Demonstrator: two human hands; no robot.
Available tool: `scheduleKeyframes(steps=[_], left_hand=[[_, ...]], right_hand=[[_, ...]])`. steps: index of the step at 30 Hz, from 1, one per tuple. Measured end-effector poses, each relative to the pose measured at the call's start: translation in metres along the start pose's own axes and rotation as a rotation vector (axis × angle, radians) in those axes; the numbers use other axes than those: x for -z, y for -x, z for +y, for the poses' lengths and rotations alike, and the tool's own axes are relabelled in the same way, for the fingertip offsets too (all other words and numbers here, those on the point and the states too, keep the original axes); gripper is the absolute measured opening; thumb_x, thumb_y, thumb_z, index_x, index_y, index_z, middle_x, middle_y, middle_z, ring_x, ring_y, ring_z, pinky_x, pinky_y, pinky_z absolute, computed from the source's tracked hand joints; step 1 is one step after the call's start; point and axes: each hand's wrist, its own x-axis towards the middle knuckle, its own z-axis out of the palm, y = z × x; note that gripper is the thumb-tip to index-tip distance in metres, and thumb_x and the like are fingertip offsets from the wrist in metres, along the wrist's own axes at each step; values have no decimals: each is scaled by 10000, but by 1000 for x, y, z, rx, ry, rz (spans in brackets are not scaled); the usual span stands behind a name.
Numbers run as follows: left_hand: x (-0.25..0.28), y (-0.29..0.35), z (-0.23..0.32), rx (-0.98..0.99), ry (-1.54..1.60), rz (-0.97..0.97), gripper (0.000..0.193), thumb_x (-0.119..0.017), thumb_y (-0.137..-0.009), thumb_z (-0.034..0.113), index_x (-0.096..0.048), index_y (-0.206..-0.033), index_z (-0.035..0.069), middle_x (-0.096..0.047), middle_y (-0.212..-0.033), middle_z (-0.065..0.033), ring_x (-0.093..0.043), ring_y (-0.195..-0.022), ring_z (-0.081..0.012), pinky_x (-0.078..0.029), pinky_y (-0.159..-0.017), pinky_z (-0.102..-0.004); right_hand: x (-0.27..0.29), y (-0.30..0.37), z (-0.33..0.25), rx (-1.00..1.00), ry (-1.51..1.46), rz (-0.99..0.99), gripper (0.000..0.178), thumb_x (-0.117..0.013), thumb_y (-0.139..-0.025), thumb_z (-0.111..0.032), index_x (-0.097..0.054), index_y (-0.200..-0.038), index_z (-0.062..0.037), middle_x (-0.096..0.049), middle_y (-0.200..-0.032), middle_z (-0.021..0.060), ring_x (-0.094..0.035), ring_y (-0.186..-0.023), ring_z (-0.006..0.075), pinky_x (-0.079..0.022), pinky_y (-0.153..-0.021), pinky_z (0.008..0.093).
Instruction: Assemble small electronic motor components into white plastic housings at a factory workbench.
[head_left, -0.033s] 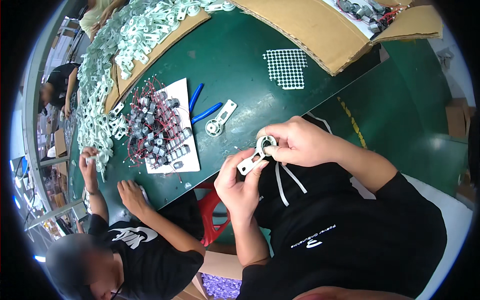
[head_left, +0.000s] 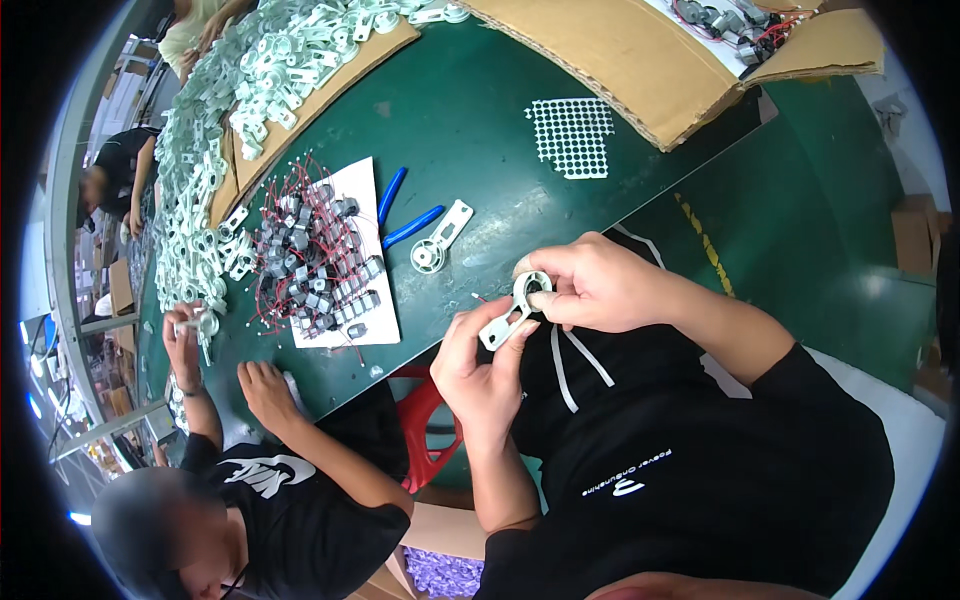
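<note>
Midway, white part (head_left: 519,301), touching left hand (head_left: 478,380), right hand (head_left: 602,285)

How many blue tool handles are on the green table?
2: the upper handle, beside the white board, and the lower handle, ending near the loose pale part. More could be hidden.

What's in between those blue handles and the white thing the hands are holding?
In the head view, a loose white part with a round end lies on the green table, between the blue handles and the held white piece.
</note>
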Motion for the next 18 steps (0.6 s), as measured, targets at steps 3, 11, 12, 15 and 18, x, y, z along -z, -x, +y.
scheduleKeyframes(steps=[3,11,12,15,18], left_hand=[[-7,-4,19,-162,-271,-36,401,-987,-874,-48,-840,-1241,16,-839,-1061,-125,-800,-954,-256,-620,-881,-358],[33,-39,33,-205,-359,-91,369,-934,-881,-59,-852,-1224,50,-825,-1107,-146,-780,-984,-344,-619,-887,-430],[49,-54,32,-294,-427,-9,355,-880,-911,-93,-851,-1235,50,-815,-1100,-145,-780,-993,-347,-614,-896,-451],[105,-101,23,-387,-880,397,549,-793,-1026,-56,-736,-1561,55,-717,-1366,-222,-735,-1106,-367,-608,-983,-474],[104,-117,28,-198,-802,492,745,-807,-1091,52,-511,-1775,56,-544,-1603,-277,-728,-1226,-361,-627,-1049,-455]], right_hand=[[-7,-3,9,-48,-133,32,275,-735,-1039,-36,-738,-1307,28,-788,-802,90,-754,-659,129,-573,-630,318],[-12,7,5,-84,-241,143,439,-779,-1113,-68,-695,-1529,44,-872,-1005,98,-807,-768,120,-638,-718,279],[-11,6,3,-78,-240,134,448,-782,-1115,-80,-700,-1537,44,-873,-1009,100,-805,-763,123,-631,-708,279],[-11,5,-1,-59,-235,114,425,-788,-1117,-89,-716,-1514,44,-871,-1006,100,-804,-759,120,-626,-701,279],[-7,9,4,-35,-234,130,386,-789,-1124,-92,-733,-1483,38,-860,-993,99,-799,-765,115,-615,-706,274]])
